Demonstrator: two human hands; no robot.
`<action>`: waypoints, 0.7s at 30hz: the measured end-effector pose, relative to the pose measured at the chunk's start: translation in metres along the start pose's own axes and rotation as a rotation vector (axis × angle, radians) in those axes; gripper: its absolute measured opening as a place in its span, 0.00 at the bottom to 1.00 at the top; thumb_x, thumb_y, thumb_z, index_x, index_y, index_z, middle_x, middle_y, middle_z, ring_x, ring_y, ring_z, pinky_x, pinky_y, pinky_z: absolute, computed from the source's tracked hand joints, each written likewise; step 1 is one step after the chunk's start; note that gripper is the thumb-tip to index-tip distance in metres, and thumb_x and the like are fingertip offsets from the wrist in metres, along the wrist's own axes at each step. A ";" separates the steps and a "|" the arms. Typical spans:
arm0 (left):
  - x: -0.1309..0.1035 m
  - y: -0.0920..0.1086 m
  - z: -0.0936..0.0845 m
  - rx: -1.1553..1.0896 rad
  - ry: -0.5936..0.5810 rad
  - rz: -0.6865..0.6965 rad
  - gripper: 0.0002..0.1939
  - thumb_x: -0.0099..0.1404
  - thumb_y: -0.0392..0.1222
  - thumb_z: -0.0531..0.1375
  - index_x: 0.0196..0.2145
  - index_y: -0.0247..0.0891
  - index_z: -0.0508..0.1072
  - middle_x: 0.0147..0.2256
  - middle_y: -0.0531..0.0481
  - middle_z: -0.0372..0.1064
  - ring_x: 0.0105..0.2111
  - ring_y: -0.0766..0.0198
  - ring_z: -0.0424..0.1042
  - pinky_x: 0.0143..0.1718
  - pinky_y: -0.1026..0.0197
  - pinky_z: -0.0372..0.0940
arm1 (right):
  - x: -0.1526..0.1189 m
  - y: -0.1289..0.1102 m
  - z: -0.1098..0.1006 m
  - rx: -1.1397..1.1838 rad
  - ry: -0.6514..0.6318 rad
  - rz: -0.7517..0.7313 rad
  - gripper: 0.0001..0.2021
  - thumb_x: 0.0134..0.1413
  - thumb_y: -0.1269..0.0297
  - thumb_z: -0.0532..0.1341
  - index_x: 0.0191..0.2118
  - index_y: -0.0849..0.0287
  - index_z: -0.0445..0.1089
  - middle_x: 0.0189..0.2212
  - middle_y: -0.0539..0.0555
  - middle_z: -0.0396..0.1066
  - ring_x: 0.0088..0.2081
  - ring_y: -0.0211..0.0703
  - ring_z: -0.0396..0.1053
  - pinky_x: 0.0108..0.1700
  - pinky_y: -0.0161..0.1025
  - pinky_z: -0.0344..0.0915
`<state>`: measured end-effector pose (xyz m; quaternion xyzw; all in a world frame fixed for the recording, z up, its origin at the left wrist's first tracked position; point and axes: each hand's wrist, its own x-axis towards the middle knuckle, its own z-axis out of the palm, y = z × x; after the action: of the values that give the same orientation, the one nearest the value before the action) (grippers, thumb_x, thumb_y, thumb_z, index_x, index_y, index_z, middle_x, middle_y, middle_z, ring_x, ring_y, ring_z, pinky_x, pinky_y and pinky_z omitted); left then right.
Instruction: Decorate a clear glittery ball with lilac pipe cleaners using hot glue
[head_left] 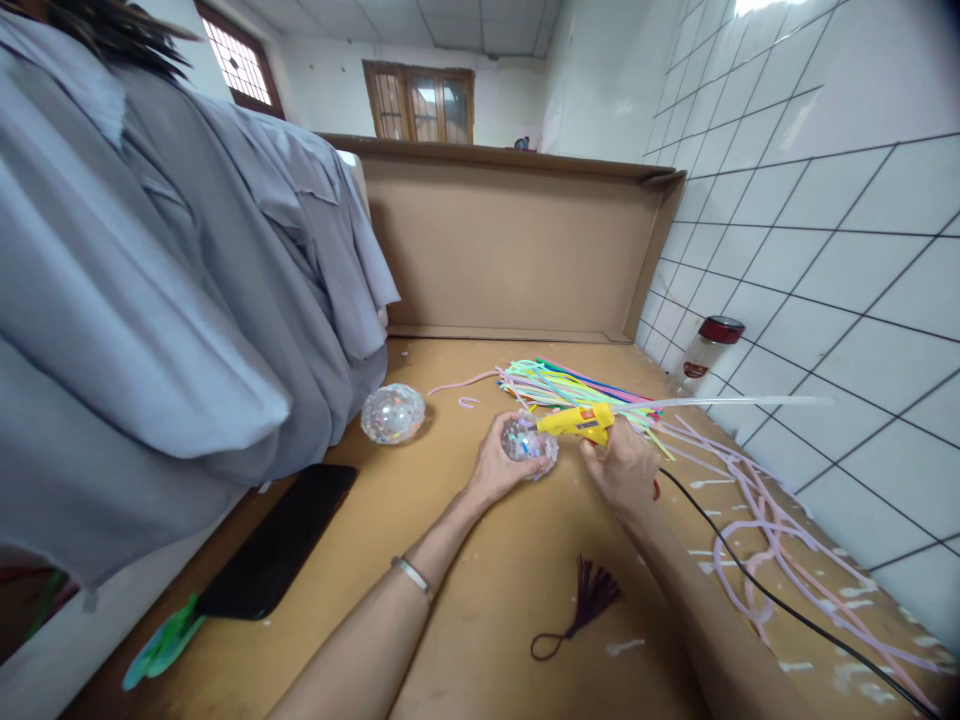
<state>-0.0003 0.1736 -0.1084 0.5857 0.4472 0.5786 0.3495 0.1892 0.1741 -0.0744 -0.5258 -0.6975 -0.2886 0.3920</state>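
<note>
My left hand [495, 467] curls around a clear ball [525, 445] with colourful bits in it, holding it just above or on the table. In my right hand [622, 465] is a yellow glue gun [585, 422], its nozzle at the upper side of the ball. A long clear glue stick [735, 401] sticks out of the gun's back end, and a black cord [750, 563] trails from it to the lower right. Whether the nozzle touches the ball I cannot tell. A second clear ball [393, 413] lies on the table to the left.
Behind my hands lies a bundle of coloured fuzzy stems [562, 385]; looser ones [750, 520] curl at right. A dark tassel [589, 600] lies in front. A black phone [277, 545], a bottle [705, 355], a cardboard box [510, 250] and hanging grey cloth [225, 250] surround the table.
</note>
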 end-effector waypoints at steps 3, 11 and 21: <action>0.000 0.000 -0.001 0.030 -0.001 -0.002 0.35 0.43 0.39 0.72 0.49 0.41 0.65 0.46 0.48 0.72 0.46 0.58 0.72 0.51 0.55 0.65 | 0.000 0.000 0.000 0.005 0.001 0.003 0.06 0.55 0.61 0.54 0.33 0.57 0.62 0.24 0.54 0.69 0.27 0.46 0.64 0.30 0.38 0.53; 0.000 -0.001 -0.001 0.023 -0.004 0.005 0.35 0.44 0.39 0.72 0.49 0.41 0.65 0.46 0.48 0.72 0.46 0.58 0.72 0.50 0.55 0.66 | -0.001 0.002 0.004 0.045 -0.002 0.065 0.07 0.53 0.61 0.54 0.34 0.57 0.64 0.25 0.54 0.69 0.28 0.46 0.65 0.29 0.37 0.52; 0.000 0.001 0.000 0.059 -0.012 0.006 0.36 0.43 0.40 0.72 0.49 0.41 0.65 0.46 0.48 0.72 0.47 0.57 0.72 0.51 0.54 0.66 | -0.001 0.002 0.005 0.079 -0.033 0.094 0.07 0.51 0.61 0.54 0.34 0.57 0.65 0.26 0.54 0.69 0.28 0.46 0.65 0.29 0.37 0.53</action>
<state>-0.0001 0.1735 -0.1074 0.6004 0.4605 0.5627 0.3329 0.1904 0.1781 -0.0783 -0.5468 -0.6893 -0.2335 0.4140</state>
